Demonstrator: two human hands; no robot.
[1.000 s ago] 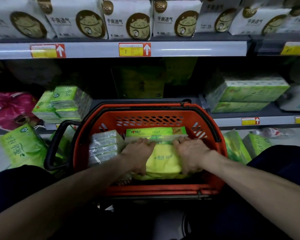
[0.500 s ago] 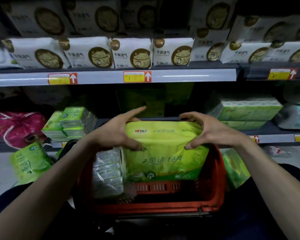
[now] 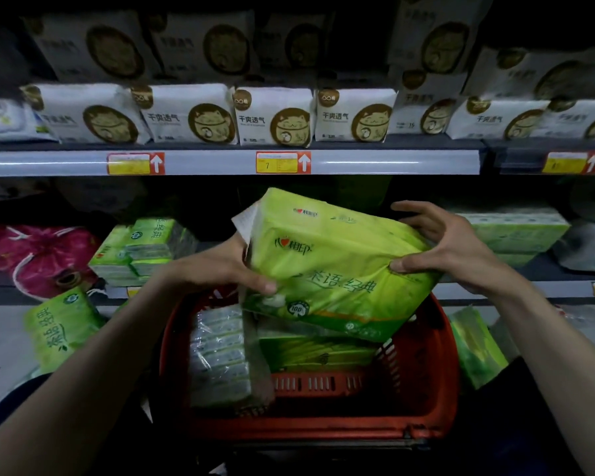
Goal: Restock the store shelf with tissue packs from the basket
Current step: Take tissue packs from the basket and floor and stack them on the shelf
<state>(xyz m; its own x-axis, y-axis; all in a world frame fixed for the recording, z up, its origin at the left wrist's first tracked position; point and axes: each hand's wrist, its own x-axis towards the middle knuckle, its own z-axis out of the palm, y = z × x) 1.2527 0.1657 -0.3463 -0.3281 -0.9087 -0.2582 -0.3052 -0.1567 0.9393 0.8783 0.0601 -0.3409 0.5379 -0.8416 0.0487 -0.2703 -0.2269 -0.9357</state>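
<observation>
**Two shelves and the floor under them**

The upper shelf (image 3: 220, 163) crosses the upper part of the frame. It carries a row of white packs with a cat logo (image 3: 272, 115), and its front rail has yellow-red price tags (image 3: 282, 162). On the lower shelf (image 3: 495, 290) lie a pink bag (image 3: 38, 255) at far left, a stack of green tissue packs (image 3: 141, 249) beside it, and green tissue bundles (image 3: 516, 231) at right. On the floor (image 3: 4, 338), one green pack (image 3: 59, 328) lies at lower left and another green pack (image 3: 474, 348) at lower right.

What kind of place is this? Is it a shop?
Most likely a shop aisle: rows of identical white packs fill the upper shelf, price tags line its edge, and a red shopping basket holds tissue packs.
</observation>
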